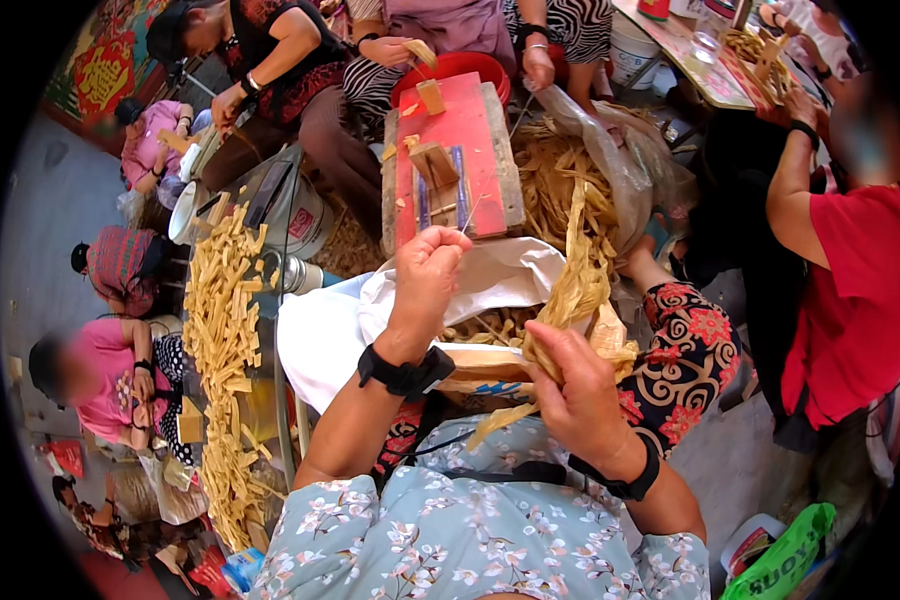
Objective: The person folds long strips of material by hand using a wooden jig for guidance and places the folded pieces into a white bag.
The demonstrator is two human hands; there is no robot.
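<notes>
My left hand [429, 274], a black band on its wrist, is raised in front of the red board with its fingers closed. A thin pale strand [477, 212] rises from the fingertips; whether it is thread or wire I cannot tell. My right hand [581, 386] grips a bunch of dried yellowish-brown leafy strips [579, 281], its long end standing up and a loose piece hanging below the fist. Between my hands a white sack [319, 337] stands open, with small brown pieces [491, 326] inside. Beyond my left hand, a wooden block [433, 165] stands on the red board [469, 116].
Folded yellow pieces [225, 315] cover a table at my left. A plastic bag [622, 150] of dried strips lies ahead to the right. Behind the board is a red basin [495, 66]. Several people sit around, including one in a red top [862, 300] at my right.
</notes>
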